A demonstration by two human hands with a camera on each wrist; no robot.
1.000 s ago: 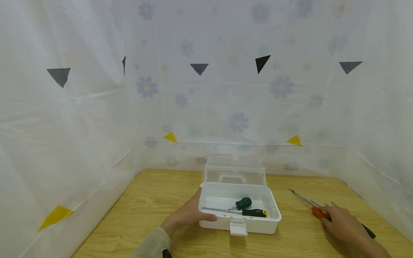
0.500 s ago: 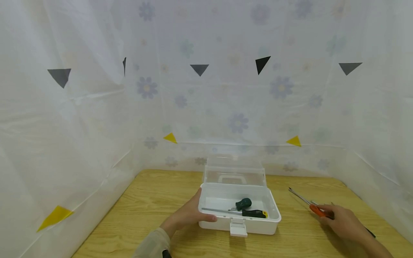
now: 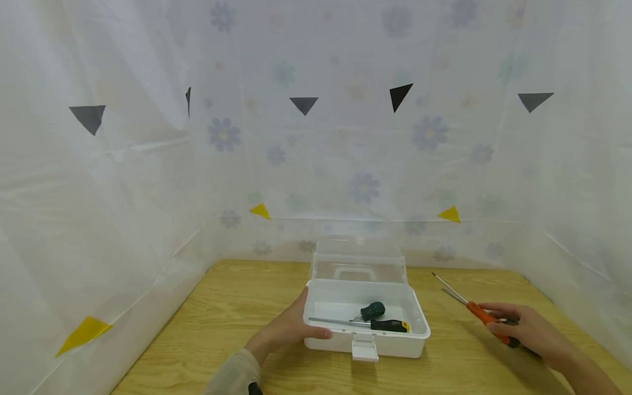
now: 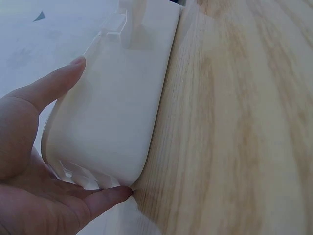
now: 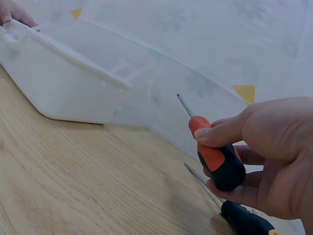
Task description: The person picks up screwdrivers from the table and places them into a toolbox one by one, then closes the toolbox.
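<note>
On the wooden table (image 3: 237, 307), the left hand (image 3: 283, 331) grips the white box (image 3: 365, 343), steadying it; the right hand (image 3: 523, 329) holds an orange screwdriver (image 3: 481, 316) by its handle, lifted clear.

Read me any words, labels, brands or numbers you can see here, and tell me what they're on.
None can be read.
The black-and-yellow screwdriver in the white box shows no legible marking.
The orange screwdriver held in the right hand shows no print.
The triangles on the curtain are plain shapes, no text.
</note>
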